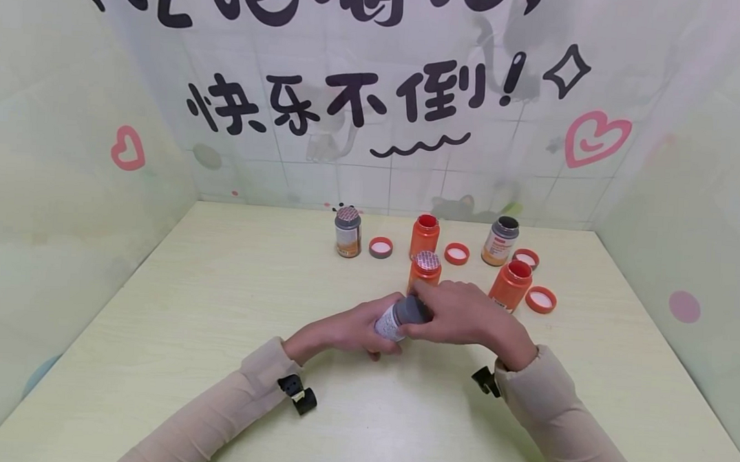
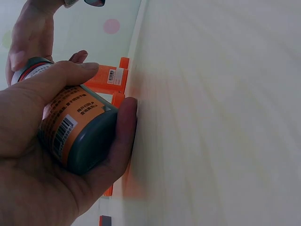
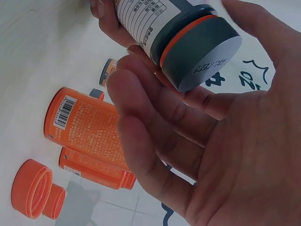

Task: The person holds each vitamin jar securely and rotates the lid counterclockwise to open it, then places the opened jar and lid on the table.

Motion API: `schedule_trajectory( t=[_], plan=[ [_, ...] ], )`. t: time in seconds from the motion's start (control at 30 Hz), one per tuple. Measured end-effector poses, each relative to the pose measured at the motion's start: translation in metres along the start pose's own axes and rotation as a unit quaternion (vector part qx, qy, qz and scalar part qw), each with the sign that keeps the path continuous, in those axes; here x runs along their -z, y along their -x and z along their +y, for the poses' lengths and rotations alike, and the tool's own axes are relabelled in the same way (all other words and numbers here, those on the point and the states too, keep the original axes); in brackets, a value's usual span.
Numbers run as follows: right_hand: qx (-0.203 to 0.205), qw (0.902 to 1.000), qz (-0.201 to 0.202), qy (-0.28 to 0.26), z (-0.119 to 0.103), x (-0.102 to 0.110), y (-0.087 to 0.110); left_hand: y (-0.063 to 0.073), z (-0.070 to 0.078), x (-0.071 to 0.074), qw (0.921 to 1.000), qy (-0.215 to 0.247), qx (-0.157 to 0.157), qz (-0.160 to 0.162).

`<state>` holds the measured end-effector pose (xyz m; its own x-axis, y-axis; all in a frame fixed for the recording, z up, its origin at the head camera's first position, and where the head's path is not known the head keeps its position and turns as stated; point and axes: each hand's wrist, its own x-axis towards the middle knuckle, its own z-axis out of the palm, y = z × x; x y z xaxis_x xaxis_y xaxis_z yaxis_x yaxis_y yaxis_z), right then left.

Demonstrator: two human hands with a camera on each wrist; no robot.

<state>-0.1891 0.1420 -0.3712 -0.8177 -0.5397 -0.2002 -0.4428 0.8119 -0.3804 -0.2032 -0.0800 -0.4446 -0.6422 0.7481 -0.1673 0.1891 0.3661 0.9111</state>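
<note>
My left hand (image 1: 366, 325) grips a dark grey supplement bottle (image 2: 89, 127) with a white and orange label, thumb on one side and fingers on the other. The bottle is tilted, its dark grey cap (image 3: 202, 54) towards my right hand (image 1: 468, 312). A red ring shows under the cap's edge. The right hand's thumb and index finger lie on either side of the cap, while its other fingers (image 3: 146, 141) curl loosely beside it. Just behind the hands stands an orange bottle (image 1: 426, 275) with a foil seal on its mouth, partly hidden by the right hand.
Along the back stand a foil-sealed grey bottle (image 1: 348, 237), an uncapped orange bottle (image 1: 424, 241) and an uncapped grey bottle (image 1: 499, 245). Another uncapped orange bottle (image 1: 509, 289) stands behind the right wrist. Several upturned caps, including an orange cap (image 1: 541, 300), lie among them on the table (image 1: 219, 286).
</note>
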Motion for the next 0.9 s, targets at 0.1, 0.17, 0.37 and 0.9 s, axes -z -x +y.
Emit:
schedule_trajectory(
  t=[0.1,0.17,0.37,0.9],
  plan=[
    [-0.009,0.9999,0.002,-0.006,-0.0003,0.0005,0.0003,0.0003,0.0001,0.0005,1.0000,0.000,0.000,-0.001],
    [-0.019,0.9997,0.002,-0.012,-0.0007,0.0008,0.0006,0.0004,0.0004,0.0008,1.0000,-0.001,0.001,-0.001],
    [-0.043,0.9989,0.000,-0.019,-0.0010,0.0007,0.0002,0.0006,0.0013,0.0010,1.0000,-0.004,0.003,0.000],
    [-0.045,0.9989,-0.008,-0.013,-0.0005,-0.0016,-0.0016,-0.0001,-0.0002,0.0001,1.0000,-0.008,0.001,0.002]
  ],
)
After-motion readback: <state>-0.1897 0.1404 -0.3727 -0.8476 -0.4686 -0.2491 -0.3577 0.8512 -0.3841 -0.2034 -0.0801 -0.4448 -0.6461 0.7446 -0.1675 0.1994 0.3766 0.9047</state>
